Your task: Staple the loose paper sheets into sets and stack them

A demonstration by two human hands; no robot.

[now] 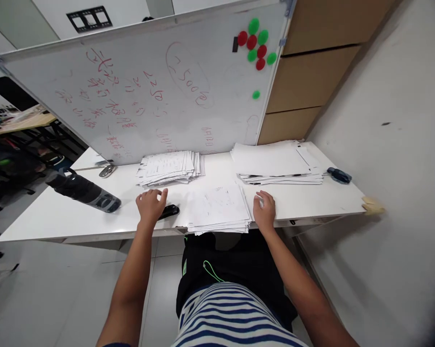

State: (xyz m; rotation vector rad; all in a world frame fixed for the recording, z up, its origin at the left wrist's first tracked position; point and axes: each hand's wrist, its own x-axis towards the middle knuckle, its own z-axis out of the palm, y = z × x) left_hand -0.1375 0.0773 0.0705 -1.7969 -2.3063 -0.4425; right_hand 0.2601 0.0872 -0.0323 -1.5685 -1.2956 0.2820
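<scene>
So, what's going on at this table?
A person is at a white table, both hands apparently empty. The left hand is beside a small black object; the right hand is by the right edge of the front paper stack. Whether either touches its neighbour is hard to tell. A left paper stack and right paper stack lie farther back, near a whiteboard.

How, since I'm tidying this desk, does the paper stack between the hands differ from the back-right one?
The front stack lies at the near edge of the desk; the back-right stack sits farther back. The front stack is narrower; the back-right stack spreads wider. Marks show on the front stack's top, while the back-right stack's looks mostly blank. Both are white sheets with uneven edges.
</scene>
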